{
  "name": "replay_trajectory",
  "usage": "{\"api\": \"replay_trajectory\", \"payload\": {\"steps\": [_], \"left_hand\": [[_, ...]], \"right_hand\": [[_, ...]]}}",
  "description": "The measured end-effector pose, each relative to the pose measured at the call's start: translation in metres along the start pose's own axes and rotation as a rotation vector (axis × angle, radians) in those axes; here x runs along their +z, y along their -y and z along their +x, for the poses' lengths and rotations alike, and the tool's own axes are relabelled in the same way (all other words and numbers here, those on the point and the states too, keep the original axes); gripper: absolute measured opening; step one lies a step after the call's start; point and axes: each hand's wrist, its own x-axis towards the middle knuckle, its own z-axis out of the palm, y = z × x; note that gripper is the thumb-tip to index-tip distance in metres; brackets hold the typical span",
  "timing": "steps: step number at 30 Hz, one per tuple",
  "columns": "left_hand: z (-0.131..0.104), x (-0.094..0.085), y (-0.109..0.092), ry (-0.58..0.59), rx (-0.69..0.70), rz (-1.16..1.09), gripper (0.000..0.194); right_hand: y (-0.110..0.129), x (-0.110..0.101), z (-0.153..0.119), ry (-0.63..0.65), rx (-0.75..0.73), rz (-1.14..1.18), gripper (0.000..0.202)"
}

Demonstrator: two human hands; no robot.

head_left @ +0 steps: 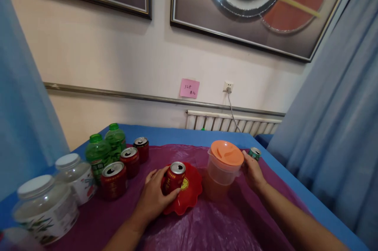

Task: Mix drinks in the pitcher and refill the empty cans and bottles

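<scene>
My left hand (155,196) is wrapped round a red can (175,177) with an open top, upright over the left part of a red scalloped plate (193,194). To the right of the plate is a clear pitcher (220,170) with an orange lid (226,153); its lower part looks orange-brown. My right hand (252,170) is closed at the pitcher's right side, where the handle is hidden by the fingers. Just behind that hand a green can (254,153) shows.
Three red cans (113,180) stand at the left, beside two green bottles (98,154) and two white-lidded jars (44,211). Purple plastic sheeting (206,227) covers the blue table (165,131). Blue curtains (333,125) hang at both sides.
</scene>
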Motion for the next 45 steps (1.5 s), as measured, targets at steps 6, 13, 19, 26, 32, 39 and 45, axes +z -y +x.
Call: {"api": "replay_trajectory", "payload": {"steps": [6,13,19,26,32,39,45], "left_hand": [[-0.003,0.002,-0.001,0.02,-0.032,-0.012,0.06],[-0.005,0.005,0.003,0.018,-0.038,-0.045,0.062],[-0.008,0.011,0.004,0.034,-0.044,-0.1,0.065],[-0.011,0.013,0.0,0.015,-0.038,-0.15,0.068],[-0.011,0.01,-0.005,0.038,-0.065,-0.168,0.071],[-0.012,0.008,-0.007,0.046,-0.045,-0.198,0.071],[-0.013,0.008,-0.008,0.084,-0.031,-0.209,0.074]], "right_hand": [[0.013,0.012,-0.007,0.064,0.101,0.114,0.063],[0.054,0.024,-0.002,0.089,0.089,0.044,0.064],[0.093,0.026,0.015,0.17,-0.026,-0.222,0.062],[0.101,0.033,0.021,0.249,-0.092,-0.46,0.06],[0.099,0.038,0.019,0.292,-0.125,-0.548,0.06],[0.101,0.049,0.013,0.352,-0.161,-0.644,0.06],[0.11,0.062,0.003,0.388,-0.152,-0.692,0.058]]}}
